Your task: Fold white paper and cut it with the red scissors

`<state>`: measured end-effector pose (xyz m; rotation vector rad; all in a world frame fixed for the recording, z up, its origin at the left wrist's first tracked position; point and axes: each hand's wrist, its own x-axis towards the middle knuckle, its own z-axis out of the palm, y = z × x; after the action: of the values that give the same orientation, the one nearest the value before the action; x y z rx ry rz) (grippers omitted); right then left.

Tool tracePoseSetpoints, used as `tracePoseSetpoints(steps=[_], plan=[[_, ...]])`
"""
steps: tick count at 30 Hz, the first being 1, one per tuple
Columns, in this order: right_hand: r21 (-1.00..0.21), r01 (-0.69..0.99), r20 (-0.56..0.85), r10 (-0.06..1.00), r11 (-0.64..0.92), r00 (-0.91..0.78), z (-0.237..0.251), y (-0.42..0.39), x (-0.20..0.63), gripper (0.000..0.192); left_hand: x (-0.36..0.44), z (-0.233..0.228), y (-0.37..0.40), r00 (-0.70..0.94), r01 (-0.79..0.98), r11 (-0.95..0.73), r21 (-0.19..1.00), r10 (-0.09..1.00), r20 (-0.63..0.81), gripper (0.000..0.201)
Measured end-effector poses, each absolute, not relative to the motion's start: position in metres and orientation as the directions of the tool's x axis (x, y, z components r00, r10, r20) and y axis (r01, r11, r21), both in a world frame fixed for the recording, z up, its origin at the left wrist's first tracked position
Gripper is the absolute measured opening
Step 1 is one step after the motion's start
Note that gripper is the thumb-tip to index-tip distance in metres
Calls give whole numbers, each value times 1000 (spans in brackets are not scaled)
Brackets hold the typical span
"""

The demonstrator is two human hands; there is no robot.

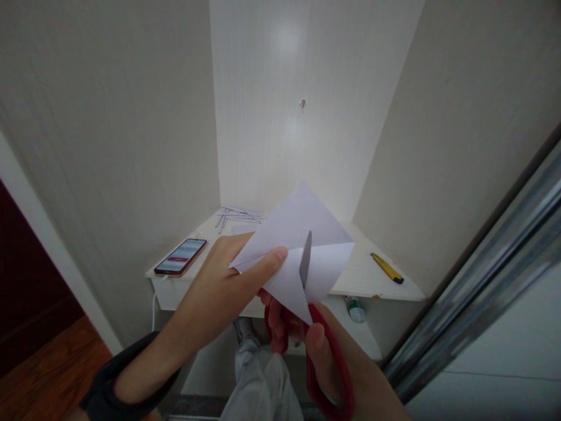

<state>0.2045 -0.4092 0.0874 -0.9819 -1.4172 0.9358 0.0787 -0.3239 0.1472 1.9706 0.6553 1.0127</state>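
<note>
My left hand (239,272) pinches a white sheet of paper (302,213) at its left side, thumb on top and fingers underneath. A crease runs across the sheet. In my right hand (318,345) is a pair of scissors (331,365) with red handles, thumb and fingers through the loops. One blade lies over the paper, pointing up toward the crease, and the near edge is cut open there. The other blade is hidden beneath the sheet. Both hands are in front of the white shelf (359,275), with the paper raised above it.
Thin white paper sticks (239,216) lie in a loose pile at the back left of the shelf. A phone (180,257) with a cable rests at the left, a yellow utility knife (386,268) at the right. Below stands a bottle (355,310). Walls enclose the back and sides.
</note>
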Motion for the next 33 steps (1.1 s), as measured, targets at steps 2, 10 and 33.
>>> tracePoseSetpoints(steps=[2, 10, 33], plan=[[-941, 8, 336, 940, 337, -54, 85, -408, 206, 63, 78, 146, -323, 551, 71, -536, 841, 724, 415, 30], [-936, -29, 352, 929, 351, -110, 83, -405, 204, 61, 78, 147, -323, 556, 80, -551, 830, 716, 422, 34], [-947, -45, 322, 943, 319, -88, 86, -405, 203, 65, 76, 147, -321, 573, 145, -595, 790, 702, 424, 32]])
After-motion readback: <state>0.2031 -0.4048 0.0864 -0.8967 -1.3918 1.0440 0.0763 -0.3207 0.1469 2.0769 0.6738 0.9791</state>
